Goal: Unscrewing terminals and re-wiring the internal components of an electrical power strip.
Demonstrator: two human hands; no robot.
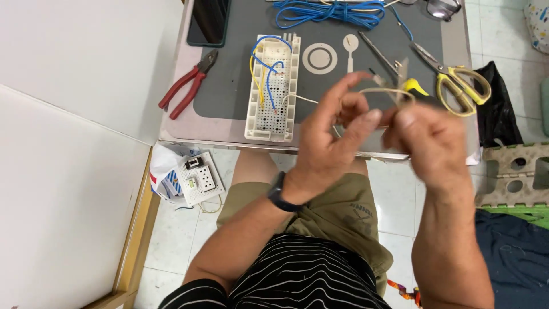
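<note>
The fingers of the left hand (334, 134) are pinched, thumb and forefinger closed on a thin pale wire (380, 90), a little right of the middle of the frame. The right hand (432, 143) is just beside it on the right, its fingers also closed on the same wire, though motion blur hides the exact grip. Between the two hands the wire makes a small loop; its long axis runs nearly left to right, and it rises slightly above the fingertips toward the top of the frame. Both hands touch it, so neither is nearer.

Going outward, the hands are above the near edge of a small grey table (229, 109). To the left lies a white socket strip housing (273, 86) with blue and yellow wires inside. Yellow-handled scissors (457, 86) lie at upper right, red pliers (186, 88) at upper left, a blue wire coil (329, 12) at the top.
</note>
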